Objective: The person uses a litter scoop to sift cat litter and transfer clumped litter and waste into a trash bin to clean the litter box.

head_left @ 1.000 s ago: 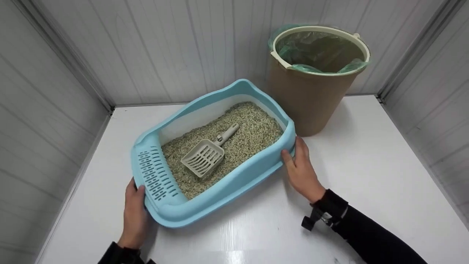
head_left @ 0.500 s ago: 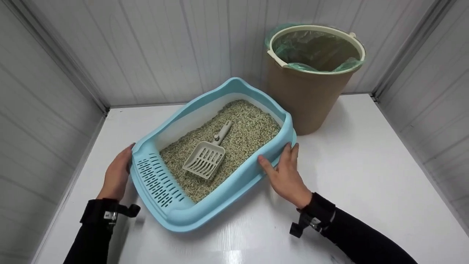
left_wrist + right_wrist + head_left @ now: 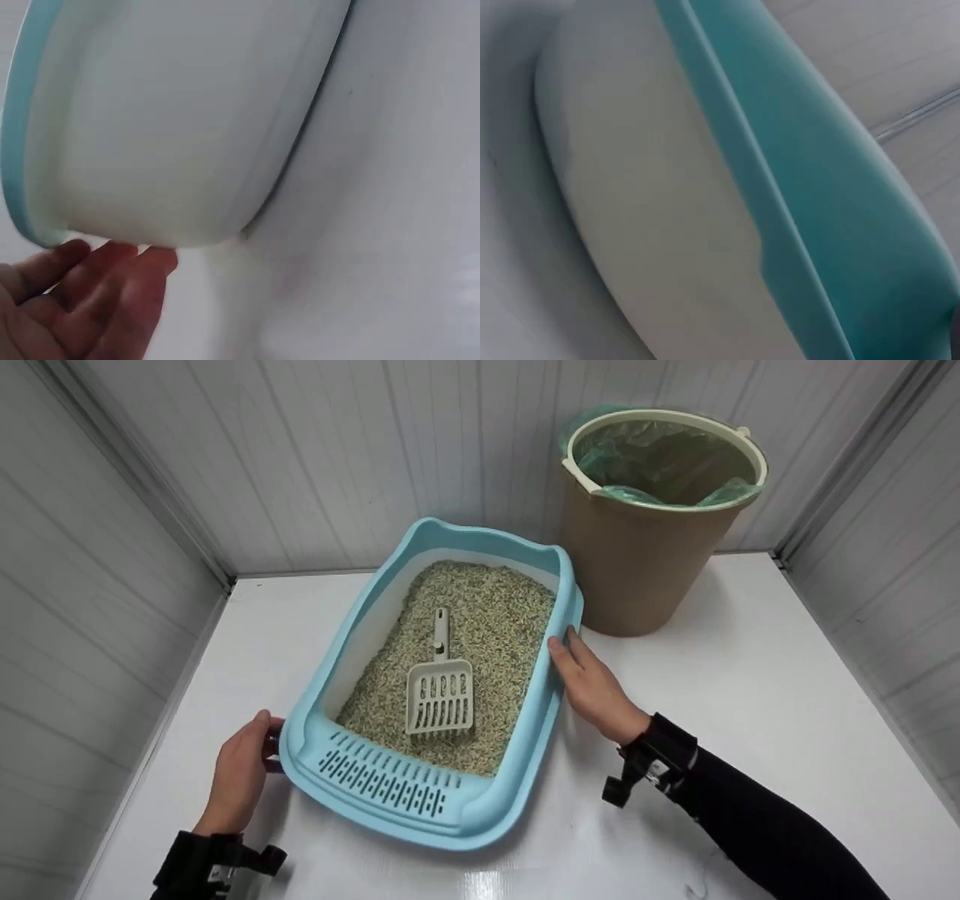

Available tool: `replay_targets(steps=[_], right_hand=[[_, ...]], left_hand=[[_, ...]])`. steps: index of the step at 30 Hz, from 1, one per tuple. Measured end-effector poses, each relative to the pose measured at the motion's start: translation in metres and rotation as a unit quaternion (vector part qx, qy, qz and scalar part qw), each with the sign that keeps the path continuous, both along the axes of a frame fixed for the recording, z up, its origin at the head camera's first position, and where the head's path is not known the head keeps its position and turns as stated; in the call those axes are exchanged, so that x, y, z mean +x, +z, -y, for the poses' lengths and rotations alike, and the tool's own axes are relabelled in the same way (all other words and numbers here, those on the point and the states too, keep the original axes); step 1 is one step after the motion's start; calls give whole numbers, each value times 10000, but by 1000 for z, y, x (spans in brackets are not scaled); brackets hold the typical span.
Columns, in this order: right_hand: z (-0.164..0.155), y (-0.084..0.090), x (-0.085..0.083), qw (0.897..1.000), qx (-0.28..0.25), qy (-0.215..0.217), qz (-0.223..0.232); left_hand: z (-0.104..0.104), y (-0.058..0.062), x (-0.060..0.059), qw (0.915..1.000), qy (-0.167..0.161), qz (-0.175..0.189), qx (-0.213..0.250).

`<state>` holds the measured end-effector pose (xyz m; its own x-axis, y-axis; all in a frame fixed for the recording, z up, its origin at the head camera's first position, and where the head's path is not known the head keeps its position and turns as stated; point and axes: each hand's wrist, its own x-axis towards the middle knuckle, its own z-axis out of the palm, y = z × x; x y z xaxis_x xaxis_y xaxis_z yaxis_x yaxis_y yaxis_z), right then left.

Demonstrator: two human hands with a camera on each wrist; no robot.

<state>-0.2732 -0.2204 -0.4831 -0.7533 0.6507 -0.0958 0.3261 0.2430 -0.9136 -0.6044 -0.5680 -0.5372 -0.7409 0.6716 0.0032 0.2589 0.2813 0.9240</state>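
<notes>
The litter box [image 3: 517, 690] sits on the white table [image 3: 750, 697] beside the bin [image 3: 645, 555], left hand [image 3: 240, 772] at its near corner and right hand [image 3: 596, 690] along its side, fingers straight against the rim; press evenly so the scoop [image 3: 441, 690] stays put

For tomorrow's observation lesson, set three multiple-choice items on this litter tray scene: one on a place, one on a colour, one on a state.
1. Where does the scoop lie?
A. in the bin
B. on the litter in the tray
C. on the table
2. What colour is the litter tray rim?
A. light blue
B. red
C. black
3. How is the left hand?
A. raised above the bin
B. holding the scoop
C. at the tray's near corner

Answers: 1 B, it rests on the granules; 2 A, the rim is pale blue; 3 C, its fingers meet that corner.
</notes>
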Motion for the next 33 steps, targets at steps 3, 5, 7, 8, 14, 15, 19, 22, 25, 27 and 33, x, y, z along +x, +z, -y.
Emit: replay_targets(steps=[3,5,7,8,14,15,19,22,25,27,33], right_hand=[[30,-5,19,9996,-215,190,-33],[50,-11,30,9989,-181,419,-112],[63,-18,34,9974,-113,645,-312],[66,-21,34,9966,-21,716,-400],[36,-25,21,9957,216,725,-532],[27,-25,18,9956,131,734,-560],[-9,-27,3,9937,-233,822,-723],[-31,-28,-6,9882,-533,1049,-985],[-50,-29,-10,9824,-732,1228,-1199],[-60,-29,-11,9815,-774,1197,-1281],[-76,-34,-12,9890,-462,884,-1089]], left_hand=[[3,1,5,9988,-453,141,-136],[-1,3,6,9955,-896,298,-63],[-4,3,5,9910,-1241,503,72],[-7,2,6,9888,-1371,572,142],[-21,-1,15,9870,-1355,731,467],[-24,-2,18,9871,-1340,742,458],[-33,-5,31,9874,-1299,770,467],[-38,-8,42,9862,-1348,796,539],[-45,-8,54,9846,-1433,812,587],[-51,-9,62,9833,-1513,818,592],[-60,-7,71,9791,-1835,785,394]])
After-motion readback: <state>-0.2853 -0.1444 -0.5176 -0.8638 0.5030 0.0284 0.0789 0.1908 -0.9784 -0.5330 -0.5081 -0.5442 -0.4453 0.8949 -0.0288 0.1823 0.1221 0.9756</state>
